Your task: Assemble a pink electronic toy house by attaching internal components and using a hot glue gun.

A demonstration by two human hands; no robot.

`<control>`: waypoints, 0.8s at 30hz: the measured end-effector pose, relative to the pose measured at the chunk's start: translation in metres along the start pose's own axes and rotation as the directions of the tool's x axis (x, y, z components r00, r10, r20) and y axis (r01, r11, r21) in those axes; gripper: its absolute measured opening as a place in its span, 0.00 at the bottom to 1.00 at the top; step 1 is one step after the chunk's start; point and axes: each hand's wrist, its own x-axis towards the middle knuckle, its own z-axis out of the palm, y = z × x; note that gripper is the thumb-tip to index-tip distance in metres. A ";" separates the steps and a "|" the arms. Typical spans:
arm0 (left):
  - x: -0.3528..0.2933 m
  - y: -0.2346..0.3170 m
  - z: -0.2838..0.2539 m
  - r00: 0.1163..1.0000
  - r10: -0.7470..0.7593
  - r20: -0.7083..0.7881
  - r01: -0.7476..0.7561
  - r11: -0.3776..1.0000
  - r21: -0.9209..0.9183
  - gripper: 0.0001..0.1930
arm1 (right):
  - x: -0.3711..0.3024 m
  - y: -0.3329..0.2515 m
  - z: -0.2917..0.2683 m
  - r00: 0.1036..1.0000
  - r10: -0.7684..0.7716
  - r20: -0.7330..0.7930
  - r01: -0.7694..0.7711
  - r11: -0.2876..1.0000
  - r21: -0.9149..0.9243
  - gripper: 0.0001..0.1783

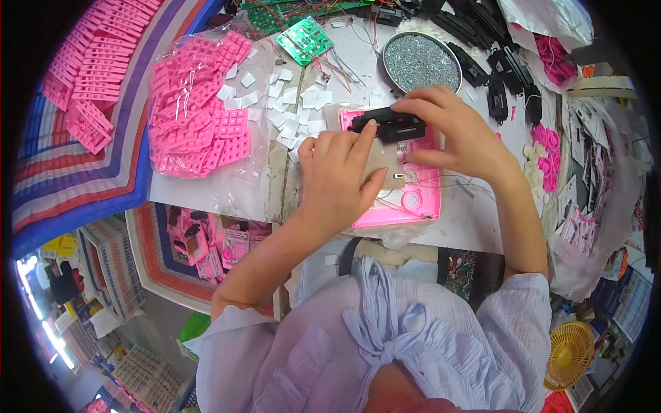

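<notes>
A bright pink plastic housing (425, 215) lies on the worktable in front of me, with a tan board (383, 164) and thin wires in it. Across its far part sits a black plastic part (394, 126), elongated and two-piece. My left hand (339, 172) rests over the housing's left side, its index fingertip on the black part and its thumb spread over the board. My right hand (451, 131) arches at the right end, index fingertip at the black part's upper edge. Its thumb stands apart, lower down over the housing. Both hands hide some of the housing.
Small white squares (292, 124) are scattered left of the housing, beside a clear bag of pink keypads (200, 131). A round tin of small screws (421, 63) stands beyond my right hand. Green circuit boards (303, 40) and black parts (499, 65) lie along the back.
</notes>
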 end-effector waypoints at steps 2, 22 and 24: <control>0.002 0.000 0.000 1.000 0.006 0.006 -0.006 1.000 -0.002 0.35 | -0.003 0.003 0.000 0.995 -0.044 0.085 0.040 0.998 0.042 0.28; 0.170 -0.045 0.053 0.960 0.233 0.157 -0.254 0.959 0.129 0.08 | 0.014 -0.042 -0.056 0.892 0.263 -0.367 0.104 0.671 0.734 0.31; 0.186 -0.053 0.092 0.942 0.291 0.168 -0.315 0.938 0.141 0.07 | 0.034 -0.044 -0.063 0.901 0.274 -0.336 0.148 0.533 0.833 0.33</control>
